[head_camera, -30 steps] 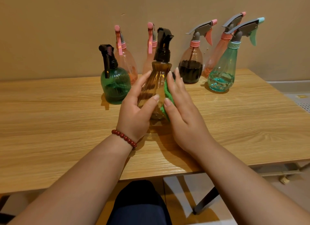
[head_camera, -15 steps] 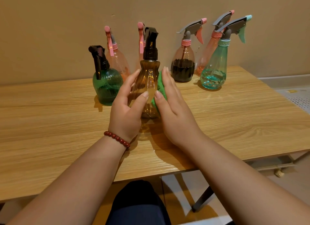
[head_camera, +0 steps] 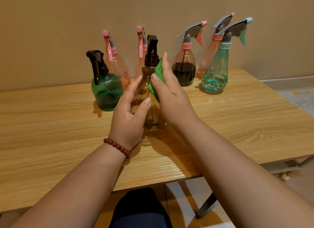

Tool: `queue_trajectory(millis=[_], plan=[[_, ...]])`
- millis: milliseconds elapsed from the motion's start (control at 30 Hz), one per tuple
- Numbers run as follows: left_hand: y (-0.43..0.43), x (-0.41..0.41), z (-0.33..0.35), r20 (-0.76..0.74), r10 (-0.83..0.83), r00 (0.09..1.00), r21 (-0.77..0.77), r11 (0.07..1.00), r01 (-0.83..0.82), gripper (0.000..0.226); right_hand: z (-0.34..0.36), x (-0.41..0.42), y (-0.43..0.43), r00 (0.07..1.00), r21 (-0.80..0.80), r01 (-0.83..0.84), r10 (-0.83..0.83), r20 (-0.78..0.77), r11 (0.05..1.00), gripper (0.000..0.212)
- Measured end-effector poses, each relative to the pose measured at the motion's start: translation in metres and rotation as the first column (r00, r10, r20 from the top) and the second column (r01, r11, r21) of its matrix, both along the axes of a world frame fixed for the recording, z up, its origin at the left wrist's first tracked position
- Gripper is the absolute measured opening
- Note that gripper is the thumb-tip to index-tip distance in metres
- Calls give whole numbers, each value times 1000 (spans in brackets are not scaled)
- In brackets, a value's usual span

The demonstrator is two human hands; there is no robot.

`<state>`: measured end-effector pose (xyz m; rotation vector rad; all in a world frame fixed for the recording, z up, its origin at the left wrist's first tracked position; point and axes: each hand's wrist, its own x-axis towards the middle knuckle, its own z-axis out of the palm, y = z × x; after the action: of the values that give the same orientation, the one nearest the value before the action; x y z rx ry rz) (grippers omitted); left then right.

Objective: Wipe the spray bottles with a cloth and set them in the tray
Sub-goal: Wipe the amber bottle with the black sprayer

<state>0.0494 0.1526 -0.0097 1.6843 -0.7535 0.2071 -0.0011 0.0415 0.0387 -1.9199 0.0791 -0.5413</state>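
Looking down from the head camera, an amber bottle (head_camera: pixel 146 91) with a black sprayer stands upright on the wooden table (head_camera: pixel 51 125), near its middle. I cannot tell whether it holds any liquid. The left hand (head_camera: pixel 129 119), with a red bead bracelet (head_camera: pixel 117 146) at the wrist, grips the bottle's body, fingers and thumb curled round it. The right hand (head_camera: pixel 171 95) pinches a green cloth (head_camera: pixel 155 78) between thumb and straight, closed fingers and presses it against the bottle's right shoulder.

Just left of it stands a round green bottle (head_camera: pixel 107 91) with a black sprayer. Behind are two pink bottles (head_camera: pixel 119 66), the second one (head_camera: pixel 141 57) partly hidden by the amber bottle's sprayer. To the right, a clear bottle (head_camera: pixel 184 69) is about half full of dark liquid. Farther right, a teal bottle (head_camera: pixel 215 71) with a little bluish liquid at the bottom stands in front of another pink bottle (head_camera: pixel 209 57). All stand near the wall.
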Motion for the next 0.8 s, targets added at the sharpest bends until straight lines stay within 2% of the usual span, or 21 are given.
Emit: queue_trajectory(millis=[300,400,700,800], plan=[[1,-1,2,-79,-25,997,-95,995,17,53,-25,-22,-3,987,96,16,-1,-158,995,49],[2,-2,3,-54,-13,998,-76,997,8,51,-27,-29,-2,983,98,23,-5,-182,995,46],[1,-6,4,30,-7,1000,-46,999,8,49,5,-14,2,998,36,44,-42,-50,998,58],[3,-6,5,-32,-18,999,-111,994,15,43,-3,-13,7,995,29,64,-62,-72,998,56]])
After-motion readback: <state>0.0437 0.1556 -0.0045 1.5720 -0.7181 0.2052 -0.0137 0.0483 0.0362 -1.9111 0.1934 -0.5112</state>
